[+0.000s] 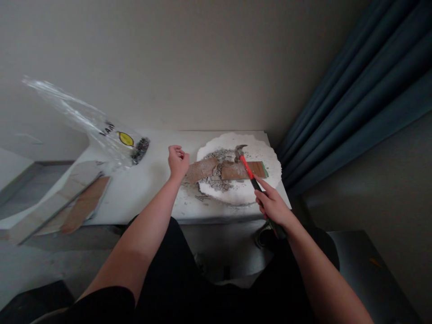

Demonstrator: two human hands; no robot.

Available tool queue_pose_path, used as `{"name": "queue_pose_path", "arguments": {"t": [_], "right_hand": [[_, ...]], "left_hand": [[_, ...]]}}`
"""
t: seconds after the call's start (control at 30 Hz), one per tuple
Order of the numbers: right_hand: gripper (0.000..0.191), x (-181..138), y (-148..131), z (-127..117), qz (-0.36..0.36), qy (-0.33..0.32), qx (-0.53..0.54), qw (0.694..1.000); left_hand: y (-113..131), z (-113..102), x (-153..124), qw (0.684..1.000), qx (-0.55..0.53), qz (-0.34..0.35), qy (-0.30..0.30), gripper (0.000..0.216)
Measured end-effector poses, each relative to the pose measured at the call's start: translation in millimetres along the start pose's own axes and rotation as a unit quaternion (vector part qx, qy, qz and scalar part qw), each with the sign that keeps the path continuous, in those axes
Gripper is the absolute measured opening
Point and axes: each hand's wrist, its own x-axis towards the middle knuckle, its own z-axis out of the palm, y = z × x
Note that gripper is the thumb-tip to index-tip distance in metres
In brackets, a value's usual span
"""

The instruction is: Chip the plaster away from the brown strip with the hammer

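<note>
Hammer (pixel 247 168) clamped in R hand (pixel 271 202), head by far edge of wood strip (pixel 229 172) on white pad (pixel 272 157) w/ grey rubble (pixel 215 184), R end of table (pixel 151 193). L hand (pixel 178 163) apart, half-curled nr brown board (pixel 201 170); can't tell if holding anything.

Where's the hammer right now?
In the head view, the hammer is right of centre, held in the right hand, its metal end over the ragged white sheet.

The light is dim and grey, glinting on the plastic bag (pixel 96 125), and the edges look stretched
</note>
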Motion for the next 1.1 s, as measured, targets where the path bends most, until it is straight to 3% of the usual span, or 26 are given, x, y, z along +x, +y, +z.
{"name": "queue_pose_path", "arguments": {"t": [0.07, 0.13, 0.2, 0.27, 0.33, 0.43, 0.5, 0.63, 0.8, 0.93, 1.0, 1.1], "right_hand": [[0.073, 3.8, -0.6, -8.9, -0.01, 0.007, 0.015, 1.0], [0.073, 10.0, 1.7, -18.2, -0.014, 0.03, 0.016, 0.999], [0.073, 17.0, 5.9, -26.2, -0.006, 0.057, 0.006, 0.998], [0.073, 23.0, 10.2, -32.0, 0.006, 0.078, 0.002, 0.997], [0.072, 26.4, 13.0, -35.4, 0.014, 0.089, 0.004, 0.996], [0.072, 27.3, 14.9, -36.7, 0.017, 0.092, -0.001, 0.996], [0.073, 26.9, 15.7, -36.4, 0.017, 0.09, -0.011, 0.996], [0.072, 27.1, 17.1, -36.1, 0.014, 0.083, -0.022, 0.996], [0.073, 26.5, 17.0, -37.3, 0.017, 0.083, -0.023, 0.996], [0.072, 25.9, 18.0, -37.5, 0.011, 0.081, -0.032, 0.996], [0.072, 26.1, 18.5, -37.4, 0.008, 0.079, -0.035, 0.996], [0.071, 26.4, 17.8, -37.3, 0.008, 0.073, -0.032, 0.997]], "left_hand": [[-6.1, -18.1, 0.0, 0.999, -0.013, 0.031, 0.035, 0.022], [-8.5, -34.7, -10.3, 0.995, 0.002, 0.102, 0.003, 0.011], [-9.5, -47.9, -29.1, 0.974, 0.052, 0.197, -0.097, 0.005], [-12.5, -56.7, -51.5, 0.932, 0.098, 0.275, -0.215, 0.015], [-18.9, -60.8, -72.0, 0.895, 0.138, 0.296, -0.303, 0.022], [-32.9, -60.0, -90.5, 0.837, 0.206, 0.261, -0.434, 0.025], [-41.4, -56.7, -94.5, 0.809, 0.249, 0.224, -0.483, 0.022], [-49.8, -48.3, -95.7, 0.788, 0.303, 0.19, -0.502, 0.024], [-47.0, -37.6, -96.9, 0.762, 0.311, 0.201, -0.531, 0.022], [-39.0, -36.0, -84.9, 0.761, 0.312, 0.199, -0.533, 0.016], [-33.1, -41.1, -73.6, 0.756, 0.317, 0.176, -0.545, 0.013], [-18.2, -54.6, -56.7, 0.74, 0.276, 0.08, -0.608, 0.019]]}}
